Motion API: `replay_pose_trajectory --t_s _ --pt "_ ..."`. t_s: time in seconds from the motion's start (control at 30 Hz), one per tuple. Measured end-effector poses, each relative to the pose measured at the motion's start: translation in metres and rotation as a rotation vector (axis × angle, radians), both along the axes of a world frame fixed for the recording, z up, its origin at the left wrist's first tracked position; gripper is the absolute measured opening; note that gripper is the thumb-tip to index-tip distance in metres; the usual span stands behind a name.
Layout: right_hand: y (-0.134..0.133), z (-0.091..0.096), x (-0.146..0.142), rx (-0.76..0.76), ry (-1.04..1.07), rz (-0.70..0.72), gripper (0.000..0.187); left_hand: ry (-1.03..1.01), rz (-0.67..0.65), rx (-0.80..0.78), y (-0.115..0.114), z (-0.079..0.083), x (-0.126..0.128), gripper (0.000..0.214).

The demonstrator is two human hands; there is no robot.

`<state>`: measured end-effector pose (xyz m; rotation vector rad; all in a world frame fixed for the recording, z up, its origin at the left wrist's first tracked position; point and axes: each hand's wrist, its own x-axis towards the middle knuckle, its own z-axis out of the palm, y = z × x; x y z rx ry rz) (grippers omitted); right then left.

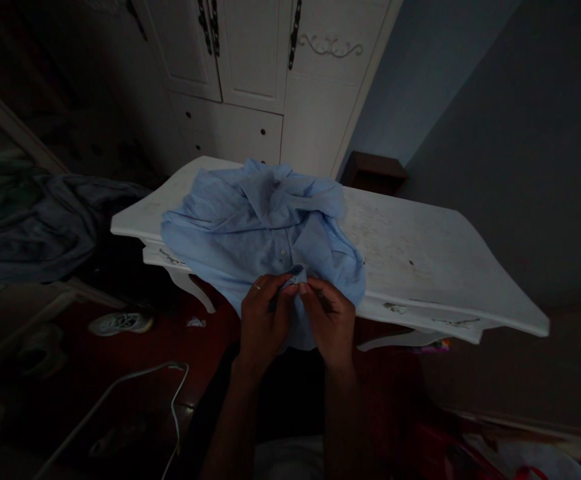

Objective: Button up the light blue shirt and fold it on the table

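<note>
A light blue button-up shirt (250, 227) lies crumpled on a white table (420, 253), its lower part hanging over the near edge. My left hand (263, 320) and my right hand (327, 320) meet at that near edge. Both pinch the same small fold of the shirt's fabric between fingers and thumb, close to the row of buttons. A ring shows on a finger of my left hand.
A white wardrobe (255, 67) with drawers stands behind the table. Dark clothes (45, 220) lie heaped at the left. On the red floor are a white shoe (120, 324) and a wire hanger (170, 393). A small dark wooden stand (375, 172) sits by the blue wall.
</note>
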<state>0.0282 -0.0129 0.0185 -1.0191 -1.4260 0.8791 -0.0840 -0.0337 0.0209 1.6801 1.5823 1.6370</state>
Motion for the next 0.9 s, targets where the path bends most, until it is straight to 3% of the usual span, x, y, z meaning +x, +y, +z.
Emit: replay_pose_trajectory --t_s 0.17,0.27,0.43,0.63,0.9 --pt "-0.001 -0.003 -0.005 0.109 -0.093 -0.099 0.013 -0.026 0.087 0.002 0.000 -0.001 0.004 0.016" --pt "0.001 -0.001 -0.003 0.212 -0.145 -0.149 0.028 -0.020 0.122 0.002 -0.001 -0.003 0.006 0.015" --pt "0.006 0.002 0.006 0.424 -0.293 0.037 0.037 0.060 0.107 0.012 -0.003 -0.005 0.009 0.015" --pt "0.014 -0.006 0.015 0.404 -0.268 0.170 0.036 0.062 0.085 -0.016 -0.005 -0.006 0.008 0.014" --pt "0.015 -0.008 0.017 0.378 -0.209 0.137 0.026 0.021 0.029 -0.038 -0.005 -0.007 0.006 0.017"
